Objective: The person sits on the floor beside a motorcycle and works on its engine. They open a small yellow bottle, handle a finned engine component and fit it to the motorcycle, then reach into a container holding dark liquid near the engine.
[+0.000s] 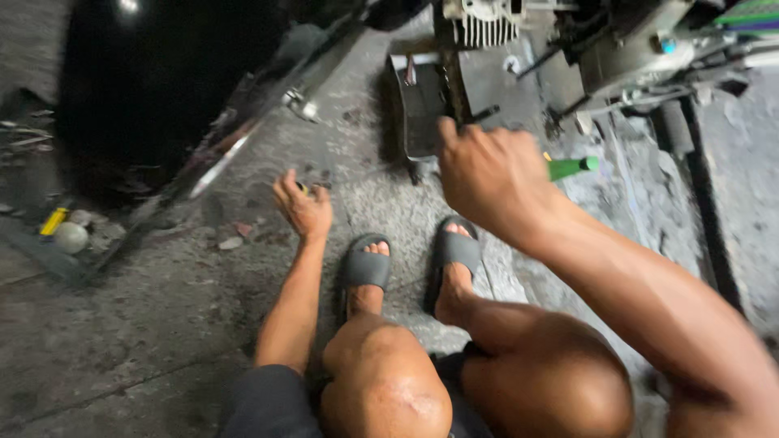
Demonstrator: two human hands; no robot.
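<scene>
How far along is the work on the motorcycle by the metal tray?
Done: hard to tell; the metal tray already sits under the chain. In hand: the right hand grips a green-handled tool; the left hand reaches to the concrete floor, holding something small. Left: unclear from this blurred view.

green tool handle (572,167), grey sandals (367,266), seemingly yellow lighter (54,221)

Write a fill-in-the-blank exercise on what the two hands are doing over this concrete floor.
1. The right hand grips a tool with a ____ handle.
2. The left hand reaches down toward the ____ floor.
3. Both feet wear grey ____.
4. A small ____ object lies at the far left, beside a pale round one.

Missing words: green; concrete; sandals; yellow
</scene>
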